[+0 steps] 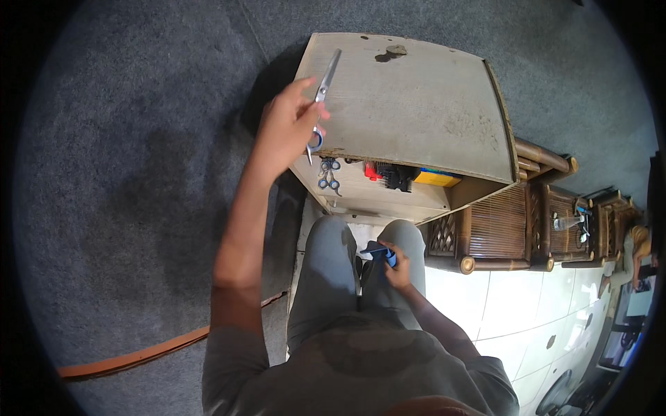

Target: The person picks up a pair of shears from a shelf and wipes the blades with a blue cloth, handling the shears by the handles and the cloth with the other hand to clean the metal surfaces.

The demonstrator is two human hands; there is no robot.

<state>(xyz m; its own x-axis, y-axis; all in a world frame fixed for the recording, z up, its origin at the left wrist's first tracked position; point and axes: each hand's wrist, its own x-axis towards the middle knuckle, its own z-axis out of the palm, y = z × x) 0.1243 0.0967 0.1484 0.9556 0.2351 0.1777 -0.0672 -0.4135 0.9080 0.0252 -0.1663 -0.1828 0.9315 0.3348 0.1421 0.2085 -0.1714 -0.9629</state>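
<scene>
My left hand (285, 124) grips a pair of silver hair scissors (328, 80) over the left part of a worn wooden cabinet top (416, 104). The blades look closed and point away from me; one finger ring shows blue. Low between my knees, my right hand (399, 269) holds a folded blue cloth (375, 250). On the open shelf under the top lie more scissors (329, 177) with blue-lined rings. Beside them are a red clipper guard (371, 170), several black clipper guards (397, 178) and a yellow box (438, 178).
Bamboo seats (497, 223) stand in a row to the right, with a clear bottle or glass (567, 222) on one surface. Another person (627, 255) is at the far right. White floor tiles (510, 296) lie below; a grey textured surface (130, 156) fills the left.
</scene>
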